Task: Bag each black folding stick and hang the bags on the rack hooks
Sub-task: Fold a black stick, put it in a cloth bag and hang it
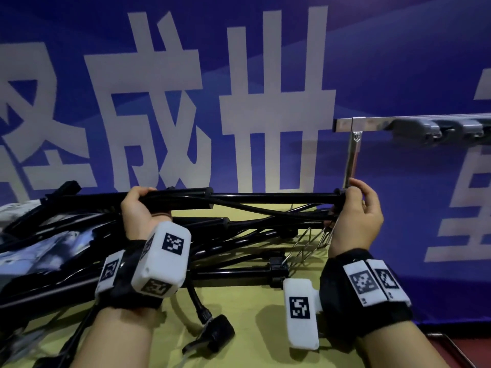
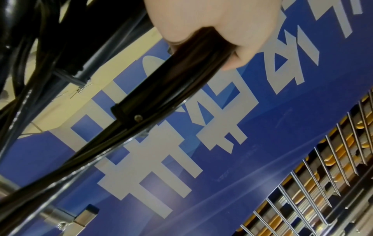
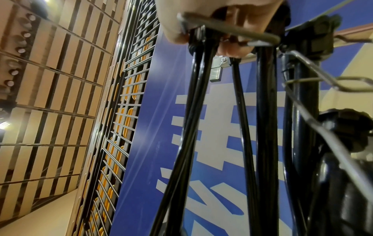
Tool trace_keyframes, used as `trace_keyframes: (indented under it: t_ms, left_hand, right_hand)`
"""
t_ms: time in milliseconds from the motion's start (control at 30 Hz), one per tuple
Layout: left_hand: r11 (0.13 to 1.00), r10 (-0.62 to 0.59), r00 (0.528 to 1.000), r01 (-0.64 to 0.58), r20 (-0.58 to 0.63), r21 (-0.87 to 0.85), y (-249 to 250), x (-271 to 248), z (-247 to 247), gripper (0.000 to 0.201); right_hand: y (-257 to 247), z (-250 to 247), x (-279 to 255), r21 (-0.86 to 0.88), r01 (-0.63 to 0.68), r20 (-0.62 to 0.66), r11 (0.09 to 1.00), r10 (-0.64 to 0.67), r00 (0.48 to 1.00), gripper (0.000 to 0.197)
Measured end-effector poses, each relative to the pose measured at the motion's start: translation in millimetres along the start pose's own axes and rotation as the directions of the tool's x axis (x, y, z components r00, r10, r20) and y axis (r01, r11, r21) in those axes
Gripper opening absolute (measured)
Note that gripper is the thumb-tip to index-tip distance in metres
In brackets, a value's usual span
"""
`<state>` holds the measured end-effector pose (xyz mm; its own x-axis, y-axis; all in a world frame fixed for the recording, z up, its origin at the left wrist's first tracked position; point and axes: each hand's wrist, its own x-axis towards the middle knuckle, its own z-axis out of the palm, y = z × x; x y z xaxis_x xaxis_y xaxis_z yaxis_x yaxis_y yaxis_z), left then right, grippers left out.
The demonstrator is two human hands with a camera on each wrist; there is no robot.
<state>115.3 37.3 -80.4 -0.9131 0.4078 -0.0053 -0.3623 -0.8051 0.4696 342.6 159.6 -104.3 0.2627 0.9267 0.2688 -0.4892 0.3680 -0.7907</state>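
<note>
Head view down over both wrists toward the blue banner (image 1: 265, 62) (shared backdrop), wrist views close, upward.

You hold one black folding stick (image 1: 265, 199) level above the table, its thick sleeve end at your left and its thin rods running to a capped end at your right. More sticks (image 1: 239, 264) lie piled beneath it on the yellow-green table, with crumpled bags (image 1: 34, 251) at the left. The rack (image 1: 353, 144) stands at the right, its hooks (image 1: 425, 131) bare.
</note>
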Motion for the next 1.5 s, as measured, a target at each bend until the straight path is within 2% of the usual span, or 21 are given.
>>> trace_keyframes:
  t_ms: [67, 167, 300, 400, 500, 633, 767, 900, 1133, 1267, 1400, 1500]
  left_hand:
    - [0.999, 0.017, 1.000, -0.017, -0.001, 0.039, 2.3, -1.8, 0.4, 0.025]
    - [0.980, 0.009, 0.999, -0.017, 0.041, 0.197, 4.6, -8.3, 2.6, 0.023]
    - [0.980, 0.060, 0.998, -0.059, -0.003, 0.191, 1.6, -11.5, 0.6, 0.022]
    - [0.978, 0.008, 1.000, -0.009, 0.005, 0.209, -0.2, -10.9, 0.4, 0.020]
    - [0.985, 0.025, 0.999, -0.016, -0.048, 0.171, -0.1, -10.5, 0.3, 0.016]
    - [0.983, 0.005, 1.000, -0.005, 0.001, 0.185, 1.2, -7.8, 0.4, 0.019]
    - [0.982, 0.030, 0.998, -0.021, -0.050, 0.189, -1.0, -4.8, -2.0, 0.014]
    - [0.998, 0.018, 0.999, -0.016, -0.037, 0.056, -2.5, -12.5, 7.4, 0.016]
    - [0.999, 0.042, 0.999, -0.041, 0.028, -0.030, -8.2, -26.9, 16.2, 0.024]
    - [0.988, 0.020, 0.999, -0.014, 0.040, -0.152, -7.0, -27.9, 16.4, 0.020]
    - [0.992, 0.038, 0.991, -0.022, 0.128, -0.123, -1.6, -29.2, 18.4, 0.029]
    - [0.994, 0.074, 0.982, -0.058, 0.174, -0.093, 2.9, -28.3, 18.9, 0.029]
  right_hand:
    - [3.0, -0.6, -0.6, -0.023, -0.036, -0.006, 0.999, 0.036, 0.999, 0.018]
    - [4.5, -2.3, -0.4, -0.083, -0.046, -0.016, 0.996, 0.045, 0.999, 0.017]
    - [7.1, -2.0, -1.1, -0.140, -0.048, -0.009, 0.989, 0.047, 0.999, 0.017]
    - [7.1, -0.7, -2.3, -0.148, -0.046, -0.007, 0.988, 0.045, 0.999, 0.015]
    - [7.9, -1.1, -1.8, -0.157, -0.044, -0.001, 0.987, 0.044, 0.999, 0.014]
    - [10.6, -1.2, 0.0, -0.173, -0.049, 0.006, 0.984, 0.050, 0.999, 0.017]
    - [12.7, -1.9, 1.6, -0.188, -0.062, 0.014, 0.980, 0.065, 0.998, 0.019]
    - [14.7, 0.3, -0.1, -0.198, -0.076, 0.035, 0.977, 0.085, 0.996, 0.018]
    - [14.4, 2.5, -4.3, -0.189, -0.095, 0.050, 0.977, 0.106, 0.993, 0.019]
    - [13.9, 4.1, -7.6, -0.182, -0.093, 0.082, 0.979, 0.109, 0.991, 0.019]
    - [12.5, 6.1, -7.1, -0.144, -0.107, 0.101, 0.984, 0.122, 0.987, 0.019]
    - [13.2, 5.9, -3.7, -0.118, -0.131, 0.066, 0.984, 0.139, 0.988, 0.014]
